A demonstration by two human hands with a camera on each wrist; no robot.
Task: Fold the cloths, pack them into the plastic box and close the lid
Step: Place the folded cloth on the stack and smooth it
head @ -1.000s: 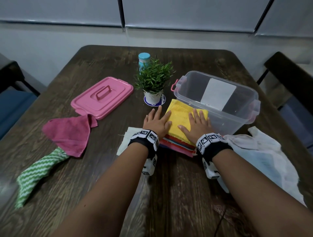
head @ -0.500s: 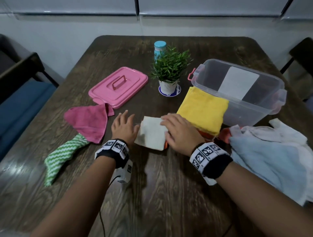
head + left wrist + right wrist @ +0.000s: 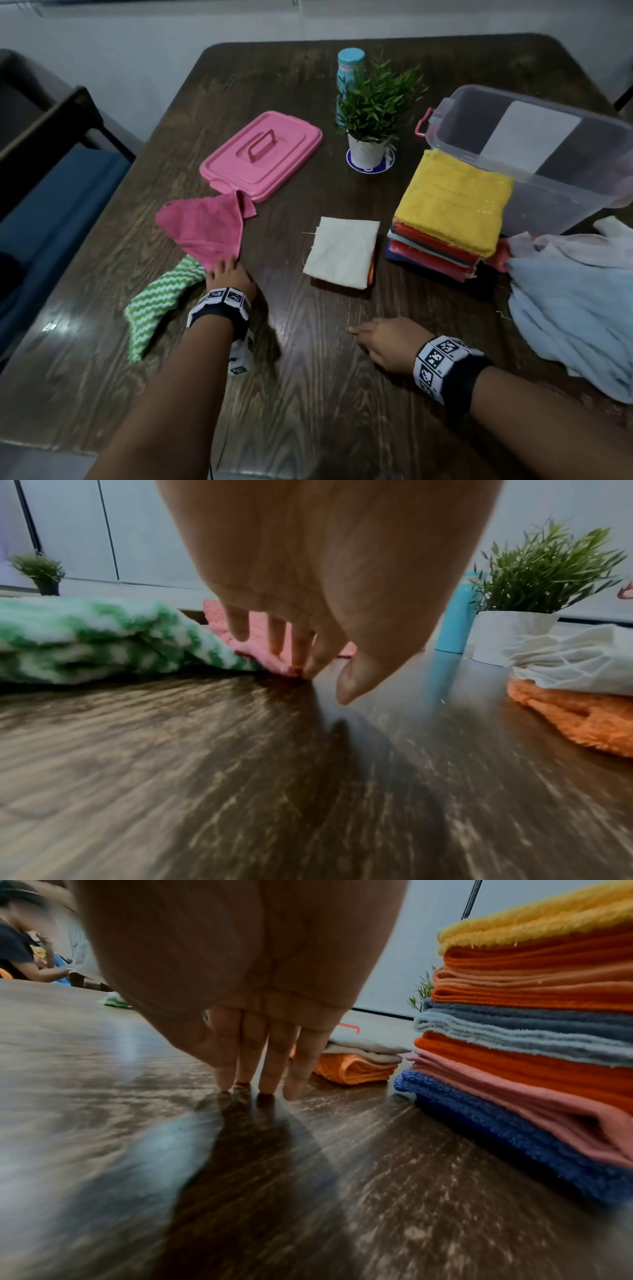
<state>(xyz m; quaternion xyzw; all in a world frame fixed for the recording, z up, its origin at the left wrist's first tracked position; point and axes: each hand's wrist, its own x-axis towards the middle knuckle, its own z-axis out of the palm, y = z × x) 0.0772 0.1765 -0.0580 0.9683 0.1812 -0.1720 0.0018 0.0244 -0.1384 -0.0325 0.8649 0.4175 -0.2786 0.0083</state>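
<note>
A crumpled pink cloth [image 3: 202, 226] lies left of centre with a green-and-white striped cloth [image 3: 161, 298] beside it. My left hand [image 3: 227, 274] reaches the pink cloth's near corner; in the left wrist view its straight fingertips [image 3: 298, 664] touch the pink cloth [image 3: 274, 653] while the thumb stays apart. My right hand [image 3: 383, 342] rests on the bare table, its fingers [image 3: 263, 1069] straight and holding nothing. A folded white cloth [image 3: 342, 253] sits on an orange one. A folded stack topped with yellow [image 3: 452, 202] stands against the clear plastic box [image 3: 561, 192]. The pink lid [image 3: 263, 154] lies at the back left.
A potted plant [image 3: 373, 113] and a blue bottle [image 3: 349, 65] stand at the back centre. A heap of pale blue and white cloths [image 3: 575, 315] covers the right side. A dark chair [image 3: 51, 137] stands beyond the table's left edge.
Both hands have left the folded white cloth. The left hand moved left to the pink cloth's corner; the right hand drew back toward the near edge and lies on the table.
</note>
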